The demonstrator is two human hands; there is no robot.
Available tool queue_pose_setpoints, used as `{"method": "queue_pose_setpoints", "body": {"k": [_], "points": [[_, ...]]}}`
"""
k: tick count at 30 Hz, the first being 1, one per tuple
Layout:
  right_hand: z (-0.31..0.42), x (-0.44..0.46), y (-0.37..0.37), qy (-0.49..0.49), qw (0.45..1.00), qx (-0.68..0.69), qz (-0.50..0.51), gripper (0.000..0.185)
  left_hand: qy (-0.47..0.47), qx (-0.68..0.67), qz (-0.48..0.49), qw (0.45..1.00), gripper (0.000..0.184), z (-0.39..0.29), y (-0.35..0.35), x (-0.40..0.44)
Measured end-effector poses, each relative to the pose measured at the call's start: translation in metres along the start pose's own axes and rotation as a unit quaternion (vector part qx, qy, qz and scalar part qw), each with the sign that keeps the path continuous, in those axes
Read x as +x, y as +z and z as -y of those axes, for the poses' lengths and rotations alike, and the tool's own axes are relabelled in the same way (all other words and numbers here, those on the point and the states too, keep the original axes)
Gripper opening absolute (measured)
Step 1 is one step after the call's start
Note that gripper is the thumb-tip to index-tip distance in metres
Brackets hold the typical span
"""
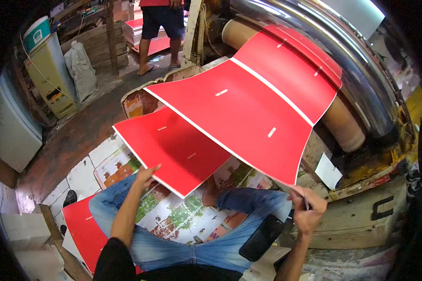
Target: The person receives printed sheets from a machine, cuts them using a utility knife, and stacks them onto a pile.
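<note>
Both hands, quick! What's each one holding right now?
Left hand: closed on the edge of the lower red sheet.
Right hand: closed on the upper red sheet and some unclear dark thing.

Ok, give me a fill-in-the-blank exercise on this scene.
The left hand holds the edge of the lower sheet, mainly coloured ____. The right hand is at the near corner of the upper sheet, whose front edge is ____. The phone lies on the person's ____ thigh.

Missing words: red; white; right.
</note>
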State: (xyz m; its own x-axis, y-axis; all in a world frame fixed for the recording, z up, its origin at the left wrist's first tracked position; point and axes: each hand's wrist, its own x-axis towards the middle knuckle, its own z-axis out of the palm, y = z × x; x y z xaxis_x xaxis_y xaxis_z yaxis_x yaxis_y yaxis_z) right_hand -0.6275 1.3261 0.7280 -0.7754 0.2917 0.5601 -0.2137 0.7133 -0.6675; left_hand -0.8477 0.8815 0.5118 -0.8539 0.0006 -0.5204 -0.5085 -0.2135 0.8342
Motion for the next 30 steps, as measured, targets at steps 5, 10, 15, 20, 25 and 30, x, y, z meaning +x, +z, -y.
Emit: {"method": "queue_pose_setpoints", "body": {"k": [5, 10, 15, 20, 25, 30], "points": [[0.012, -0.036, 0.007, 0.098, 0.993, 0.049, 0.053, 0.033, 0.210, 0.208, -0.234, 0.926, 0.087, 0.046, 0.033, 0.077], [0.026, -0.068, 0.035, 0.087, 0.986, 0.079, 0.120, 0.028, 0.219, -0.150, -0.001, 0.964, 0.076, 0.064, 0.074, 0.072], [0.047, -0.090, 0.055, 0.066, 0.981, 0.092, 0.160, 0.030, 0.180, -0.101, 0.001, 0.978, 0.076, 0.106, 0.059, 0.058], [0.046, -0.114, 0.062, 0.055, 0.959, 0.102, 0.259, 0.042, 0.115, -0.351, 0.106, 0.923, 0.083, 0.049, 0.081, -0.070], [0.054, -0.102, 0.068, 0.128, 0.899, 0.244, 0.341, 0.033, 0.054, 0.005, 0.091, 0.994, 0.055, 0.016, 0.086, -0.175], [-0.014, -0.011, 0.009, 0.349, 0.879, 0.303, 0.116, 0.028, 0.024, 0.052, 0.090, 0.994, 0.040, -0.002, 0.074, -0.229]]}}
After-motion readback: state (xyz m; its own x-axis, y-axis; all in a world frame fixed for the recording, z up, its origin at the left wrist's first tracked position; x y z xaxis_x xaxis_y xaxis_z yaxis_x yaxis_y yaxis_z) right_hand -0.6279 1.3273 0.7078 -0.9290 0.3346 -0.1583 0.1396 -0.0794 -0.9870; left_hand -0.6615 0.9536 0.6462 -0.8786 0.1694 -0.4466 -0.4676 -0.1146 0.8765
